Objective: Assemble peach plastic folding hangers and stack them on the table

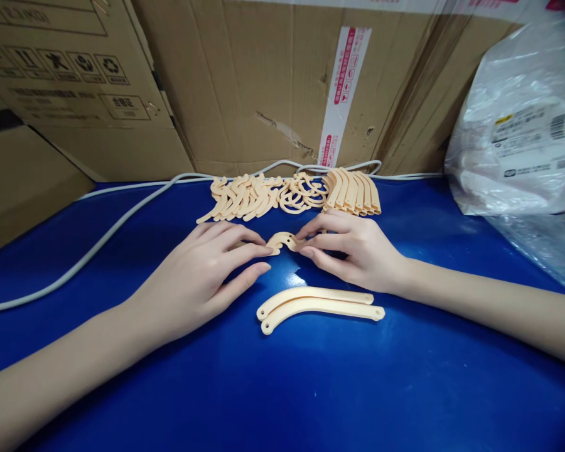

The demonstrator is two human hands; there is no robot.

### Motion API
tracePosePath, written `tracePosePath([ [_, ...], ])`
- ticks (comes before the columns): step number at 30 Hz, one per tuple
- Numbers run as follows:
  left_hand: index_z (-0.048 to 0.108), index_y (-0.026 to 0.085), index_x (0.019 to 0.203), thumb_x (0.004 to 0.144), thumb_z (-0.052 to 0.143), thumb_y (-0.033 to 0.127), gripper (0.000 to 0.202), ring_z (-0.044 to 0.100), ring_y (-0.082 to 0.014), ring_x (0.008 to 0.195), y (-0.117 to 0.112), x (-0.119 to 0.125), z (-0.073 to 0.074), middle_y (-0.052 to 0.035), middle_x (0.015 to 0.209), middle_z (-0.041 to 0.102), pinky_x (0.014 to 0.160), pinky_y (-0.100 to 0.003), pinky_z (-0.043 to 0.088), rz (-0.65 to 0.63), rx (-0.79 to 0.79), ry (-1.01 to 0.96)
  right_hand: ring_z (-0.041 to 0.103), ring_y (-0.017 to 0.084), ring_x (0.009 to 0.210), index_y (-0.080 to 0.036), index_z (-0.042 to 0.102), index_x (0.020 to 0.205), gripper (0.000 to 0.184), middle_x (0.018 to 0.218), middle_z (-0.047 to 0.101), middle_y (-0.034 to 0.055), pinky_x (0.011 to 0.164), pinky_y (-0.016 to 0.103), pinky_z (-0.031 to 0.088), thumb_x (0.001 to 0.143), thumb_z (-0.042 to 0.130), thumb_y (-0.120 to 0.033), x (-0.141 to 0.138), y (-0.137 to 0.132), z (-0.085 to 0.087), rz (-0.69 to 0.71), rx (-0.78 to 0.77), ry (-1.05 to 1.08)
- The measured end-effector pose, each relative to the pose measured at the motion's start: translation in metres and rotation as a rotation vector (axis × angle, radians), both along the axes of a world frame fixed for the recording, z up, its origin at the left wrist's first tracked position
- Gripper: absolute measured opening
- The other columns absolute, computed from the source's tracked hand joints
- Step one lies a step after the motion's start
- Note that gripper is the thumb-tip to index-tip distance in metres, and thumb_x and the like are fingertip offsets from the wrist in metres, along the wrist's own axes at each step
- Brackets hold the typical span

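Note:
A small curved cream piece [282, 238] with dark holes lies between my hands on the blue tabletop. My left hand [207, 270] has its fingertips on the piece's left end, the thumb a little apart. At the right end, the fingers of my right hand [353, 248] close on it and hide part of it. Closer to me, two long bent cream strips [322, 304] with holed ends lie side by side, touched by neither hand.
Behind my hands are a pile of curved cream pieces [245, 196], several thin arcs [301, 193] and a row of bent strips [353, 191]. A white cable [122, 220] runs along the back. Cardboard boxes [254, 81] wall the rear; a wrapped bag [522, 132] stands right.

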State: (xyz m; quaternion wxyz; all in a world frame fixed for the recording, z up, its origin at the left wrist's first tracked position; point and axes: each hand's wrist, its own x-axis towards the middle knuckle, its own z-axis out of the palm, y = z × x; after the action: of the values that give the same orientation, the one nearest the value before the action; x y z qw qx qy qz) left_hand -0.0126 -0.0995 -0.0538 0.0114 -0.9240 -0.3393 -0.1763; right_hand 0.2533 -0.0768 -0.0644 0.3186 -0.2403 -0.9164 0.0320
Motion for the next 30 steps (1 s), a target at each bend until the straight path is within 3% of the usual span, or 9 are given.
tracePosePath([
  [6, 0.065, 0.024, 0.118, 0.104, 0.043, 0.031, 0.027, 0.059, -0.0229, 0.105, -0.003, -0.001, 0.003, -0.0047, 0.115, 0.065, 0.092, -0.04, 0.038, -0.026, 0.06, -0.036, 0.066, 0.019, 0.089, -0.01, 0.072, 0.102, 0.022, 0.094, 0.072, 0.01, 0.081, 0.033, 0.052, 0.097, 0.054, -0.02, 0.001, 0.0, 0.002, -0.124, -0.037, 0.119],
  [9, 0.063, 0.02, 0.111, 0.103, 0.043, 0.029, 0.023, 0.059, -0.0183, 0.091, -0.011, 0.002, 0.006, -0.0034, 0.1, 0.064, 0.081, -0.032, 0.043, -0.051, 0.023, -0.079, 0.066, 0.018, 0.087, -0.011, 0.072, 0.102, 0.021, 0.093, 0.072, 0.0092, 0.08, 0.032, 0.052, 0.097, 0.053, -0.019, 0.004, 0.002, 0.003, -0.152, -0.051, 0.129],
  [13, 0.052, 0.021, 0.092, 0.1, 0.049, 0.03, 0.012, 0.052, -0.0138, 0.069, -0.029, 0.011, 0.01, 0.0023, 0.08, 0.055, 0.062, -0.027, 0.038, -0.127, -0.089, -0.074, 0.064, 0.022, 0.092, -0.014, 0.074, 0.102, 0.021, 0.098, 0.07, 0.0097, 0.081, 0.036, 0.051, 0.095, 0.055, -0.018, 0.008, 0.007, 0.013, -0.17, 0.052, -0.068],
  [16, 0.046, 0.022, 0.091, 0.098, 0.052, 0.03, 0.012, 0.051, -0.0129, 0.068, -0.039, 0.017, 0.011, 0.003, 0.082, 0.055, 0.06, -0.027, 0.037, -0.187, -0.103, -0.056, 0.062, 0.023, 0.089, -0.016, 0.075, 0.101, 0.023, 0.099, 0.069, 0.0103, 0.078, 0.038, 0.049, 0.096, 0.053, -0.017, 0.012, 0.009, 0.029, -0.187, 0.19, -0.307],
  [20, 0.045, 0.021, 0.09, 0.098, 0.051, 0.027, 0.011, 0.052, -0.0128, 0.068, -0.038, 0.019, 0.009, 0.0025, 0.084, 0.054, 0.058, -0.027, 0.036, -0.171, -0.082, -0.008, 0.058, 0.025, 0.086, -0.019, 0.077, 0.094, 0.026, 0.093, 0.067, 0.0102, 0.078, 0.042, 0.044, 0.097, 0.051, -0.017, 0.017, 0.01, 0.045, -0.138, 0.368, -0.563],
  [30, 0.047, 0.021, 0.089, 0.1, 0.045, 0.025, 0.011, 0.051, -0.0118, 0.066, -0.032, 0.017, 0.004, 0.0026, 0.084, 0.052, 0.058, -0.026, 0.037, -0.135, -0.201, -0.004, 0.055, 0.022, 0.078, -0.017, 0.07, 0.079, 0.021, 0.081, 0.065, 0.0074, 0.072, 0.037, 0.039, 0.093, 0.055, -0.01, 0.013, 0.011, 0.044, 0.016, 0.435, -0.687],
])
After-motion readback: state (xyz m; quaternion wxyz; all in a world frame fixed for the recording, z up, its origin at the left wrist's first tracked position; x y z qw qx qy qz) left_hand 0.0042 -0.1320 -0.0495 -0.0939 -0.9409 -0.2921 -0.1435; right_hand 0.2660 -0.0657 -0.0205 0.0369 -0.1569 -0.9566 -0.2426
